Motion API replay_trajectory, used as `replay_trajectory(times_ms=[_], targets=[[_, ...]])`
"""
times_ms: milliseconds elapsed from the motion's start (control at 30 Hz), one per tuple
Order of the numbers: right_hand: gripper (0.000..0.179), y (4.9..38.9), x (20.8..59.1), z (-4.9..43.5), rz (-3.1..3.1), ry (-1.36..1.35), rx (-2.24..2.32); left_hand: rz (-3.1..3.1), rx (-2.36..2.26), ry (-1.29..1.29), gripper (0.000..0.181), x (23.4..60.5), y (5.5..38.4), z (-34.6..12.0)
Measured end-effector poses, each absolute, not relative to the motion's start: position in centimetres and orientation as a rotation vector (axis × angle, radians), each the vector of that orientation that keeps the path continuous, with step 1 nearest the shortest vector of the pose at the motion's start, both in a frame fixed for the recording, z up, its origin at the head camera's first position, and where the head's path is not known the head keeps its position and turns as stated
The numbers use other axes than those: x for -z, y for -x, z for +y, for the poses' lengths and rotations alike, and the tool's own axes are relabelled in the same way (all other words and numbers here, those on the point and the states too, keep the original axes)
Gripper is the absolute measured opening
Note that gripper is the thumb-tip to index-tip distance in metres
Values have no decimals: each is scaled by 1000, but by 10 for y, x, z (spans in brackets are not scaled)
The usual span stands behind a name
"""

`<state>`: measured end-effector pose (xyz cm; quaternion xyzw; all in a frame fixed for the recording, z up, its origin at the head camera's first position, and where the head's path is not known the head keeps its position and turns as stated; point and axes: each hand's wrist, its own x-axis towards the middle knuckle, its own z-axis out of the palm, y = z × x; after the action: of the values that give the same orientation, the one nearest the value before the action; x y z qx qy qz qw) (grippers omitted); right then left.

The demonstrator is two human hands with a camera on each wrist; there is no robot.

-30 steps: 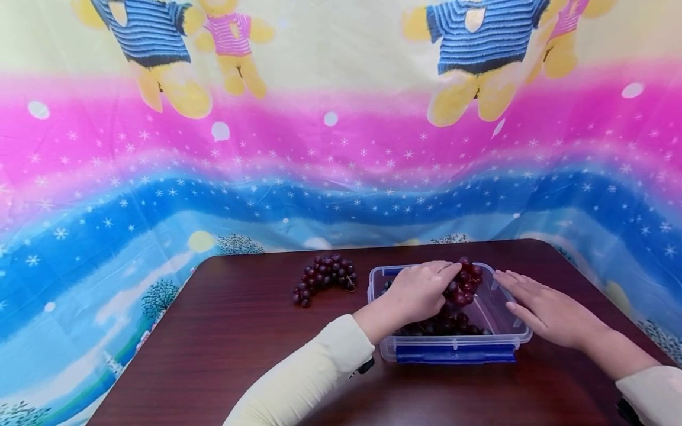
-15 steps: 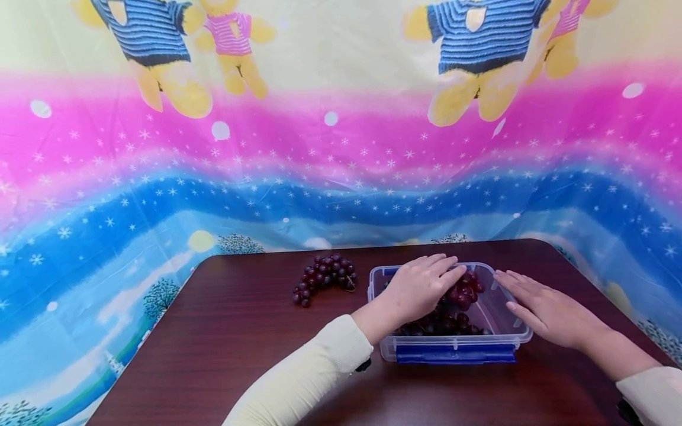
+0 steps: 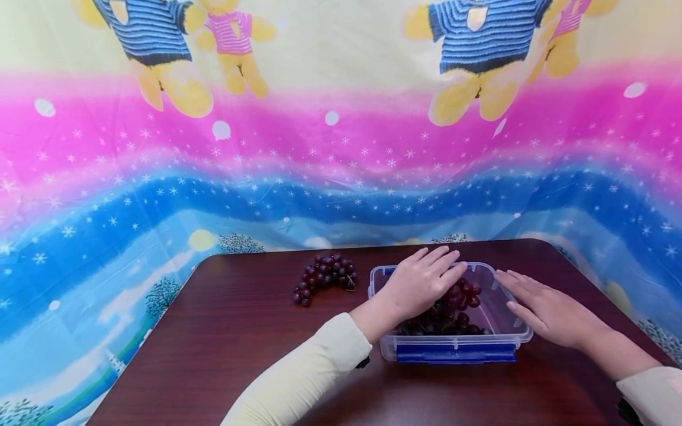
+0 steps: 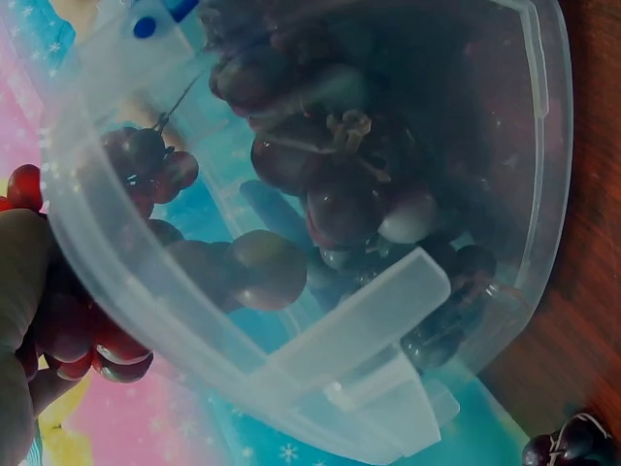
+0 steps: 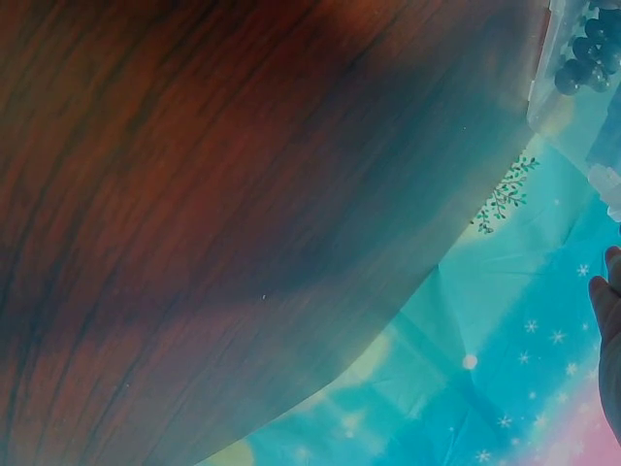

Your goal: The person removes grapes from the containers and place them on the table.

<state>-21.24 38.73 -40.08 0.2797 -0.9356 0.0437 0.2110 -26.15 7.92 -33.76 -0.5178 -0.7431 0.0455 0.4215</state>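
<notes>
I've got bare space at the right end of the clear container (image 3: 455, 339), and a gap off its left wall before the loose bunch of dark grapes (image 3: 326, 275), both sitting on the dark brown table (image 3: 229, 343) with a snowflake-printed cloth (image 3: 341, 154) hanging behind. My left hand (image 3: 418, 283) is over the container, fingers straight and spread, red grapes (image 3: 470, 295) just under it, while my right hand (image 3: 551, 310) sits flat, fingers extended, right by the right rim.
</notes>
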Motion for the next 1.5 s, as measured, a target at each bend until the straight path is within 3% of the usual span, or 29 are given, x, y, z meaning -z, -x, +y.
replay_trajectory(times_ms=[767, 1500], targets=[[60, 211, 401, 388, -2650, -737, -126, -1772, -46, 1158, 36, 303, 262, 67], [63, 213, 399, 389, -2592, -802, -77, -1765, 43, 1027, 39, 284, 274, 12]])
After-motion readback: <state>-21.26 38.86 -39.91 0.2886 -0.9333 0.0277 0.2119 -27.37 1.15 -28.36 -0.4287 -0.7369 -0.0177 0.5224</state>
